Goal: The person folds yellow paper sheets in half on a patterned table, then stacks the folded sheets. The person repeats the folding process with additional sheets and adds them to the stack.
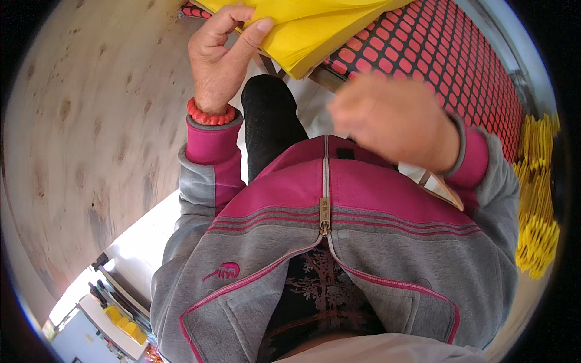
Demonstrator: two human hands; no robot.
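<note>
A bright yellow sheet (302, 30), thin and creased like paper, lies at the top of the view, with what look like layered edges along its right side. At its left corner, my left hand (221, 54) pinches the edge between thumb and fingers; a red bead bracelet circles that wrist. My right hand (393, 118) is held above my lap, to the right of and below the yellow sheet and apart from it. Its fingers are curled but smeared by motion, so whether they hold anything cannot be made out.
Under the yellow sheet is a red-and-black patterned surface (417, 42). A wooden board (91, 121) fills the left side. Folded yellow bundles (535, 193) are stacked at the far right. My dark-clad knee (269, 112) sits below the sheet. A shelf-like unit with yellow items (124, 323) stands at lower left.
</note>
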